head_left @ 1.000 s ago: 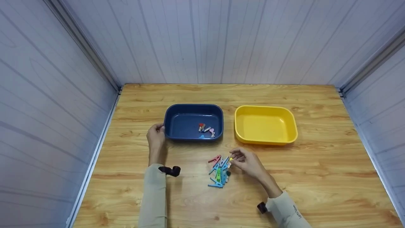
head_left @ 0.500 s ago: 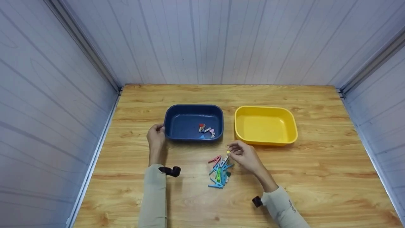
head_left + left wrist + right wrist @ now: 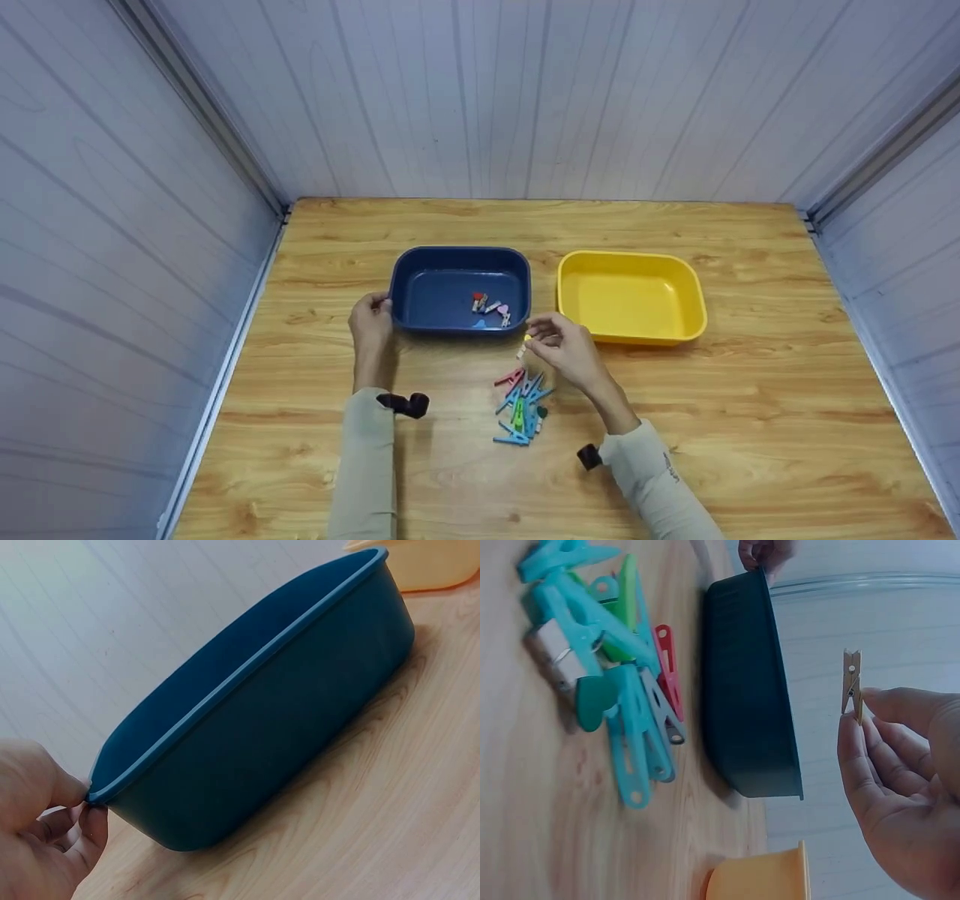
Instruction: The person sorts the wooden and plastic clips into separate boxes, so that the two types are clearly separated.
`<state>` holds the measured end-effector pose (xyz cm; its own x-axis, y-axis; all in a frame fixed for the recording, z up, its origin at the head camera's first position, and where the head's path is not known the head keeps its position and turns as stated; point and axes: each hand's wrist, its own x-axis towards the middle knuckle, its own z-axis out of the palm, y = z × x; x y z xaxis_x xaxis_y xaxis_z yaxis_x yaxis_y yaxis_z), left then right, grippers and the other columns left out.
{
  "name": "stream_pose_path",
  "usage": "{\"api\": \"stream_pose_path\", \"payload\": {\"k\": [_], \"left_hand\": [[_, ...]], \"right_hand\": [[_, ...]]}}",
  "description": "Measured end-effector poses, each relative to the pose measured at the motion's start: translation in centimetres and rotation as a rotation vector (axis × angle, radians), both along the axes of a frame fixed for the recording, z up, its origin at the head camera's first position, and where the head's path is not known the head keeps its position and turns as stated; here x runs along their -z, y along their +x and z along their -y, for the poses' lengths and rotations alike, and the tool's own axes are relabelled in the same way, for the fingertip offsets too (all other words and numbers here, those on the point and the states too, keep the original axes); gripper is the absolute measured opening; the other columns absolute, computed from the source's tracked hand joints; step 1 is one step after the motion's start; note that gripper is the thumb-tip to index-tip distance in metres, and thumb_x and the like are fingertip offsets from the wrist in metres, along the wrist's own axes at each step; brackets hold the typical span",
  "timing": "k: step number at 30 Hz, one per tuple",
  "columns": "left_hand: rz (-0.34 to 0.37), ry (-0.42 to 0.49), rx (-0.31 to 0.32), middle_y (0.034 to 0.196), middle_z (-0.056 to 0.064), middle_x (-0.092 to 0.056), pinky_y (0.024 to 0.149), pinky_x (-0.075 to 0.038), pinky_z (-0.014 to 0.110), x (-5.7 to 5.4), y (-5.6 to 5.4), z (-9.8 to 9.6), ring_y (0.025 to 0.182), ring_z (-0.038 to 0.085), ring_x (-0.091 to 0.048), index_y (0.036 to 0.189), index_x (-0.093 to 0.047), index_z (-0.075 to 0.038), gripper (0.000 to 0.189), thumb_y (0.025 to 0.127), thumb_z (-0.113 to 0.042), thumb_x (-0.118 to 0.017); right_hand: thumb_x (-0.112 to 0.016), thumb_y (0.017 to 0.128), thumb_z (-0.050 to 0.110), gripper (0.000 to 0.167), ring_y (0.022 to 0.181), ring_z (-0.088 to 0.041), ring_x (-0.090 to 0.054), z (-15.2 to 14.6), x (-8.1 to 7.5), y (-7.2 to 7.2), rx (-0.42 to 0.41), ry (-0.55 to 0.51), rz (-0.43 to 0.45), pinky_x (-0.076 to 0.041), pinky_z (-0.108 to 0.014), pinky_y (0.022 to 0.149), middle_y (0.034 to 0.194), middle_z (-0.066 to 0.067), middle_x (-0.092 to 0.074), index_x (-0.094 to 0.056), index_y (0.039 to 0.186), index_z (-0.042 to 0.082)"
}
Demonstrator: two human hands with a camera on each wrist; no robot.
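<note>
In the right wrist view my right hand (image 3: 904, 765) pinches a small wooden clothespin (image 3: 851, 686) between thumb and fingertips. A yellow piece shows on this clothespin in the head view, where the right hand (image 3: 566, 349) hovers just off the near right corner of the blue bin (image 3: 457, 330). My left hand (image 3: 370, 326) grips the bin's left rim between thumb and fingers, as the left wrist view also shows. Several small wooden clothespins (image 3: 480, 303) lie inside the blue bin, some with hearts. Below the right hand is a pile of plastic clothespins (image 3: 519, 409), mostly blue, with a green-hearted wooden one (image 3: 541, 415) beside them.
A yellow bin (image 3: 630, 300) stands right of the blue one, a narrow gap between them. Both rest on a wood-grain table (image 3: 765, 420). Pale panel walls (image 3: 480, 97) rise behind it and along both sides.
My right hand has lifted the wooden clothespin from the pile and carried it forward and left, towards the blue bin. The left hand stays on the bin's rim.
</note>
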<state>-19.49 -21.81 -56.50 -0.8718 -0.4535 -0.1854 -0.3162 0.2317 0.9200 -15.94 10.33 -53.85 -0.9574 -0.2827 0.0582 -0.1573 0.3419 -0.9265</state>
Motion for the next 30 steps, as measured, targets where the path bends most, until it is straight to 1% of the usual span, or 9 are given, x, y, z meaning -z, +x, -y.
{"api": "stream_pose_path", "payload": {"k": [3,6,12,17,19,22,26,30], "left_hand": [[0.003,0.010,0.000,0.113,0.017,-0.061,0.087,-0.046,0.034,0.0,-0.1,0.0,0.102,0.025,-0.055,0.115,-0.061,0.003,0.023,0.097,-0.005,-0.048],[0.001,0.009,-0.004,0.110,0.017,-0.061,0.085,-0.046,0.034,0.0,-0.2,-0.1,0.100,0.025,-0.055,0.114,-0.061,0.003,0.023,0.097,-0.005,-0.049],[-0.003,0.014,-0.013,0.107,0.017,-0.060,0.083,-0.045,0.032,0.1,-0.2,-0.1,0.097,0.023,-0.054,0.113,-0.062,0.004,0.022,0.097,-0.004,-0.049],[0.006,0.020,-0.014,0.108,0.017,-0.061,0.084,-0.045,0.033,0.1,-0.2,-0.1,0.098,0.024,-0.054,0.113,-0.062,0.004,0.022,0.097,-0.005,-0.049],[0.009,0.016,-0.012,0.109,0.017,-0.061,0.085,-0.045,0.033,0.1,-0.2,-0.1,0.099,0.024,-0.054,0.113,-0.062,0.003,0.022,0.097,-0.005,-0.049],[-0.012,-0.036,-0.003,0.106,0.018,-0.062,0.084,-0.045,0.033,0.0,-0.3,-0.1,0.097,0.025,-0.055,0.113,-0.063,0.004,0.022,0.096,-0.004,-0.051],[-0.032,-0.114,0.007,0.101,0.019,-0.062,0.081,-0.045,0.033,0.1,-0.3,-0.1,0.093,0.026,-0.056,0.112,-0.065,0.004,0.022,0.095,-0.003,-0.052],[-0.033,-0.116,0.005,0.101,0.020,-0.062,0.082,-0.044,0.033,0.1,-0.3,0.0,0.094,0.026,-0.056,0.110,-0.064,0.005,0.022,0.095,-0.003,-0.052]], "right_hand": [[-0.069,0.085,0.005,0.028,0.088,-0.018,-0.062,0.3,0.1,-0.5,0.007,-0.004,-0.010,-0.054,-0.025,0.080,0.097,-0.006,-0.067,-0.063,0.112,0.001],[-0.069,0.085,0.005,0.027,0.088,-0.018,-0.062,0.5,0.3,-1.1,0.018,-0.003,-0.029,-0.054,-0.025,0.079,0.096,-0.008,-0.067,-0.063,0.111,0.000],[-0.070,0.084,0.002,0.026,0.086,-0.024,-0.064,1.1,0.6,-2.4,0.037,-0.019,-0.069,-0.055,-0.034,0.077,0.094,-0.014,-0.069,-0.064,0.108,-0.003],[-0.069,0.084,0.003,0.025,0.086,-0.021,-0.063,1.9,0.6,-3.6,0.076,-0.013,-0.034,-0.054,-0.031,0.079,0.094,-0.011,-0.068,-0.064,0.108,-0.002],[-0.069,0.084,0.002,0.024,0.086,-0.020,-0.062,2.2,0.6,-3.9,0.091,-0.012,-0.020,-0.054,-0.032,0.080,0.094,-0.011,-0.068,-0.064,0.107,-0.002],[-0.069,0.083,0.000,0.023,0.086,-0.022,-0.063,2.7,0.7,-4.5,0.112,-0.003,-0.036,-0.054,-0.035,0.080,0.094,-0.014,-0.068,-0.064,0.105,-0.003],[-0.068,0.083,-0.001,0.021,0.085,-0.021,-0.063,3.1,1.0,-5.3,0.142,0.019,-0.042,-0.055,-0.033,0.079,0.093,-0.013,-0.068,-0.065,0.103,-0.001],[-0.068,0.083,0.000,0.020,0.085,-0.020,-0.063,3.7,1.3,-5.9,0.141,0.033,-0.037,-0.054,-0.030,0.079,0.094,-0.012,-0.068,-0.065,0.103,0.000]]}}
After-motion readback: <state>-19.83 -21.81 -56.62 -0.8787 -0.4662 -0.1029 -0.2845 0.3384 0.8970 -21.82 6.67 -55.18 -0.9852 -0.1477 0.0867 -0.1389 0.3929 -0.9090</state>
